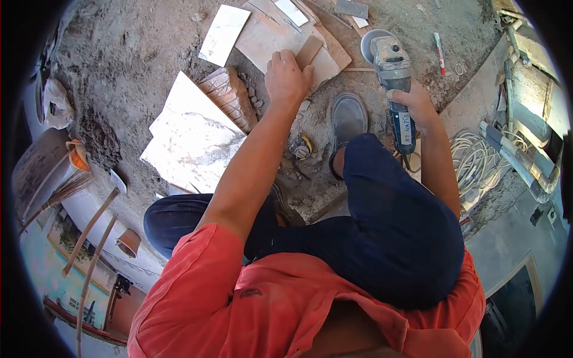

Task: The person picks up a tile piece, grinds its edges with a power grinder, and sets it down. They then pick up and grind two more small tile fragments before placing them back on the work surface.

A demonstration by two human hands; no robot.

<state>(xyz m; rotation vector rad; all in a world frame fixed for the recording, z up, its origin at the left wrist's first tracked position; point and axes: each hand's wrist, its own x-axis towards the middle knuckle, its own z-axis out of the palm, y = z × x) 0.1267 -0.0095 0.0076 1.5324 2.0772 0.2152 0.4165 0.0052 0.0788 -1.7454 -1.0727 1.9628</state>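
My right hand (414,106) is wrapped around the body of an angle grinder (394,65), whose pale disc (371,45) points away from me at the upper left of the tool. My left hand (286,77) is closed at the near end of a narrow brown tile strip (308,52), which lies between thumb and fingers; the fingertips are partly hidden. Beneath that hand is a flat beige slab (262,45) on the dirt. A white tile (224,34) lies left of the slab, and larger marbled tiles (194,134) rest nearer me.
A broken block (230,95) sits beside the marbled tiles. Right of the grinder lies a red-and-white marker (440,53). Coiled cable (477,155) and pipes (513,155) are along the right. A measuring tape (301,146) lies near my shoe (350,116). Long-handled tools (89,232) stand at left.
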